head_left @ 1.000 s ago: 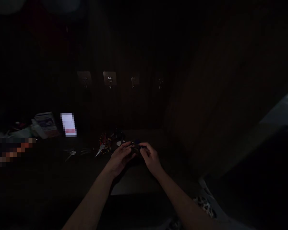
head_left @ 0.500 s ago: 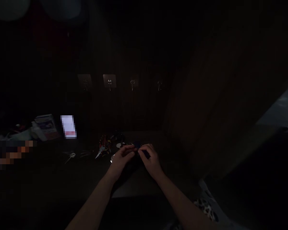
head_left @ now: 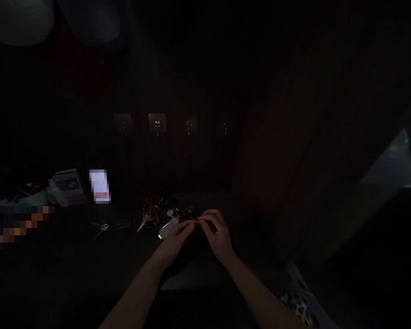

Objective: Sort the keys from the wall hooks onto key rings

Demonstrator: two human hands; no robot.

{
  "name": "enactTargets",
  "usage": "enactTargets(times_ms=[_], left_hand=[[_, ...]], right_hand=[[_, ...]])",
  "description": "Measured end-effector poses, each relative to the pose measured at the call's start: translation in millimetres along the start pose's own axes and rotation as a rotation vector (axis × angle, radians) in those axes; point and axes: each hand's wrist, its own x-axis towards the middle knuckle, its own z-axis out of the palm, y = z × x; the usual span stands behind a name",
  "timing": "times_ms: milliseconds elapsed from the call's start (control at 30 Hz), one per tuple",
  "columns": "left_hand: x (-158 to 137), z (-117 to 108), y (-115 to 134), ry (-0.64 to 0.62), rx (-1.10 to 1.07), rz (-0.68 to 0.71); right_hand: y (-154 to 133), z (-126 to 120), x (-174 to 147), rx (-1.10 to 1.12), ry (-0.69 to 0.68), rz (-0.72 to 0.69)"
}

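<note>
Both of my hands meet over the dim table (head_left: 181, 284), fingertips almost touching. My left hand (head_left: 176, 235) pinches with thumb and fingers; whatever lies in them is too dark and small to name. My right hand (head_left: 217, 228) is closed in a similar pinch, its contents hidden too. Dark blue material (head_left: 197, 213) shows just behind the fingertips. Beside my left hand lies a silvery oval object (head_left: 165, 230), with a small pale disc (head_left: 170, 213) behind it. Farther left is a cluster of keys or small tools (head_left: 150, 212) with a pointed metal blade (head_left: 143, 222).
A single key (head_left: 101, 230) lies on the left part of the table. Behind it glows a blurred-out screen (head_left: 100, 186), next to a printed packet (head_left: 68, 187). Several hooks (head_left: 157, 124) are fixed to the dark back wall. Patterned cloth (head_left: 296, 305) shows at lower right.
My left hand has drawn slightly down, uncovering more of the silvery oval object. My fingertips have come closer together. The whole view has shifted a little, so the scene sits lower.
</note>
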Motion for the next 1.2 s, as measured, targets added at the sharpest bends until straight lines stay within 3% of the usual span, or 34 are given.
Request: enactTargets(times_ms=[333,533,800,933,1200], left_hand=[[2.4,0.8,-6.4,-0.118,-0.122,-0.05],[-0.3,0.8,1.9,-0.006,-0.292,-0.033],[-5.8,-19.5,18.5,0.038,-0.309,0.03],[-9.3,-40.7,41.9,0.147,-0.253,0.063],[10.6,-106.0,116.5,0.524,-0.018,0.289]], right_hand=[[-3.9,-0.2,0.0,0.031,-0.006,0.013],[-3.3,-1.8,3.0,0.055,0.088,0.118],[3.5,0.6,2.8,0.034,0.063,0.186],[5.1,1.3,2.4,0.02,0.025,0.209],[9.4,6.7,2.4,0.027,0.0,0.196]])
